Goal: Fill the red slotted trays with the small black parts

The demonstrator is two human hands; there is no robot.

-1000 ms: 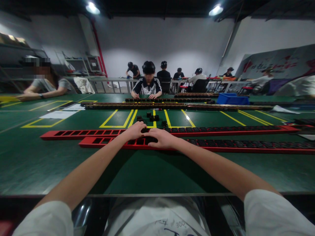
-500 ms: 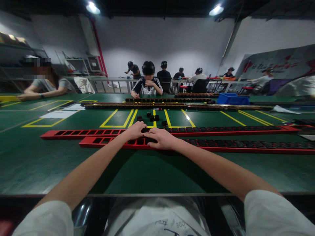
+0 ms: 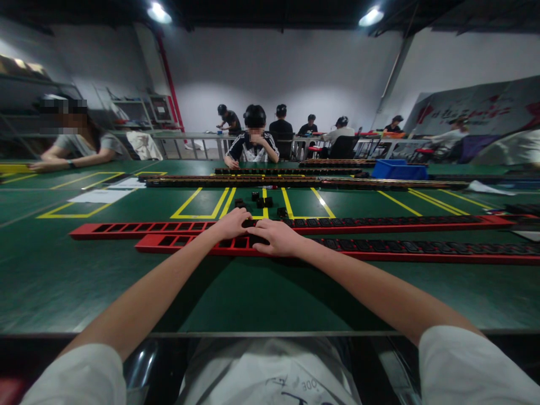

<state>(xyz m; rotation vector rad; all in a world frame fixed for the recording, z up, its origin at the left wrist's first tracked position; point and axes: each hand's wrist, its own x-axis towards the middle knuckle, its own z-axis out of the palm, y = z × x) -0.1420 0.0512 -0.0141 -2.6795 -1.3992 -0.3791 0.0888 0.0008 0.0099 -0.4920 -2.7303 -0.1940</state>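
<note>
My left hand (image 3: 233, 224) is over the two long red slotted trays, its fingers curled downward and closed. My right hand (image 3: 277, 238) meets it from the other side, fingers bent toward the left fingertips and thumb lower down. Something dark shows between the fingertips, too small and covered to make out. Beneath the hands runs the near red tray (image 3: 145, 244), with open slots on the left and black pieces (image 3: 365, 246) filling its slots on the right. Behind it lies the far red tray (image 3: 84, 231), likewise filled to the right. Several loose black blocks (image 3: 265, 202) sit just beyond my hands.
Long dark strips (image 3: 177, 181) lie across the green table (image 3: 270, 292), farther back. A blue bin (image 3: 399, 170) stands at the back right, and white paper sheets (image 3: 100, 196) are at the left. One person (image 3: 253, 147) sits opposite; another (image 3: 80, 152) sits at the left.
My hands, the trays and the loose blocks keep their places. Only people in the background shift slightly.
</note>
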